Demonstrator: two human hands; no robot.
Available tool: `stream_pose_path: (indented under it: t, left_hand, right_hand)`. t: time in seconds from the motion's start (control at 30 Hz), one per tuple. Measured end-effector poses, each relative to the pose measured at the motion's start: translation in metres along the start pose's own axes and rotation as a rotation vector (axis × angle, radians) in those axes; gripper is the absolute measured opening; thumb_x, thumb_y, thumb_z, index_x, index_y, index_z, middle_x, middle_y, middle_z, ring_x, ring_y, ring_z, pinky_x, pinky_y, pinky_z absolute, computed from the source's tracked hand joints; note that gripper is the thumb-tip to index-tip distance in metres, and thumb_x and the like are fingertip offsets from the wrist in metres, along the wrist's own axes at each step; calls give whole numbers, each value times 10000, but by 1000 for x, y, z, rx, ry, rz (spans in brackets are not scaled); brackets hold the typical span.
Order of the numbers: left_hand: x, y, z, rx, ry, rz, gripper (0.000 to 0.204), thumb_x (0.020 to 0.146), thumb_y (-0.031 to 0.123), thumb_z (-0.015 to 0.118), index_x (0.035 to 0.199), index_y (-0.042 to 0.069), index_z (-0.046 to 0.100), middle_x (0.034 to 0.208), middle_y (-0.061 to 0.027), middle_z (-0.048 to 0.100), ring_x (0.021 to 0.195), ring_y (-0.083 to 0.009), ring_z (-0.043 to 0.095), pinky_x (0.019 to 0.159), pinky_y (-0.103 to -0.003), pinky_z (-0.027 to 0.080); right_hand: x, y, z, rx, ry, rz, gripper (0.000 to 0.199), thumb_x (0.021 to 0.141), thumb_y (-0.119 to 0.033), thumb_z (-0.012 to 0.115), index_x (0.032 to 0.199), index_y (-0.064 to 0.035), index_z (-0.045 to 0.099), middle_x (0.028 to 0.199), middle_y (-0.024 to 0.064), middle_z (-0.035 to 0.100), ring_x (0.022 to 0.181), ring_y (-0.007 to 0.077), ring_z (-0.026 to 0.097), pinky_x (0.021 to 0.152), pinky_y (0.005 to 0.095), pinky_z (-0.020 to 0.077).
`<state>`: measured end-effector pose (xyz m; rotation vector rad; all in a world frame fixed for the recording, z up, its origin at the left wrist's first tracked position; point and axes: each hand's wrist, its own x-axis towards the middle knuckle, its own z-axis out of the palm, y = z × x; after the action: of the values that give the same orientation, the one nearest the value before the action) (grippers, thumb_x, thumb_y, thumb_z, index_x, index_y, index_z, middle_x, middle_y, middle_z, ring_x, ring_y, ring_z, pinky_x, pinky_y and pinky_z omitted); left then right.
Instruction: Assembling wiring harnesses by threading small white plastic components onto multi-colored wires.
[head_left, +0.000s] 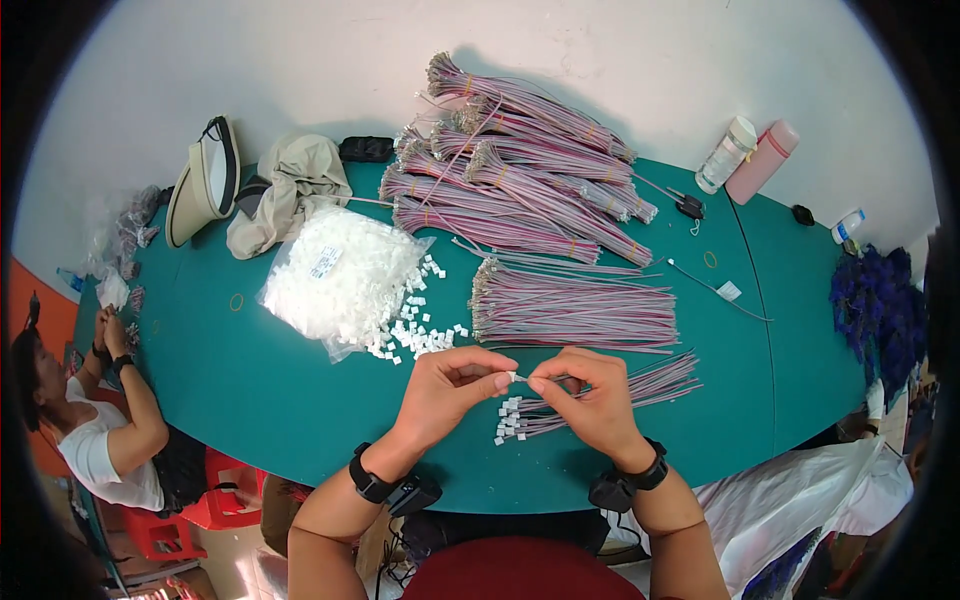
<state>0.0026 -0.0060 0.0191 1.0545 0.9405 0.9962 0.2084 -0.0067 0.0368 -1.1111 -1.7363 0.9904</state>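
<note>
Above the near side of the green oval bench (330,415), a small white plastic connector (516,377) sits in the pinched fingers of the left hand (447,393), while the right hand (592,398), just beside it, pinches a thin pale wire (526,379). The short visible length of wire runs roughly crosswise, its left end at the connector; whether it is fully seated cannot be told, and the right hand hides its tail. Below lie thin grey-and-pink wires (662,384), white connectors at their left ends.
</note>
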Motion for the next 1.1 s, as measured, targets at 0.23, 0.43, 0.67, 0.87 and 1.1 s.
stream_pose_path:
  t: [0.23,0.43,0.67,0.87,1.1]
  left_hand:
    - [1,-1,-1,4,-17,-27,145,864,17,694,1001,-28,706,884,-80,703,776,-119,655,730,-238,527]
    - [0,2,0,-4,-13,-53,144,863,21,698,999,-27,706,876,-78,701,781,-117,656,730,-241,528]
    - [0,0,-1,-12,-15,-39,124,854,10,707,973,-26,709,868,-73,698,779,-117,658,721,-238,533]
    - [0,0,0,39,-23,-24,111,847,2,714,953,-29,709,870,-74,697,777,-118,660,715,-235,540]
    - [-2,-1,1,120,-17,32,103,843,-5,717,942,-29,710,865,-79,697,778,-120,660,715,-240,546]
  right_hand:
    - [0,1,0,-8,-2,-20,63,806,-70,719,862,-43,710,707,25,629,525,97,439,479,256,325]
    - [-1,-1,0,-27,-3,-13,60,801,-58,720,857,-40,706,705,34,629,530,104,459,481,258,339]
    - [-1,-6,4,-90,10,-97,58,798,-28,716,846,-32,684,708,58,626,580,169,556,494,288,405]
    - [0,-6,2,-125,9,-130,65,794,-17,714,841,-26,670,711,70,617,623,218,587,497,309,430]
    - [-2,-7,3,-101,16,-95,59,799,-14,708,844,-26,673,703,65,611,603,194,575,491,293,421]
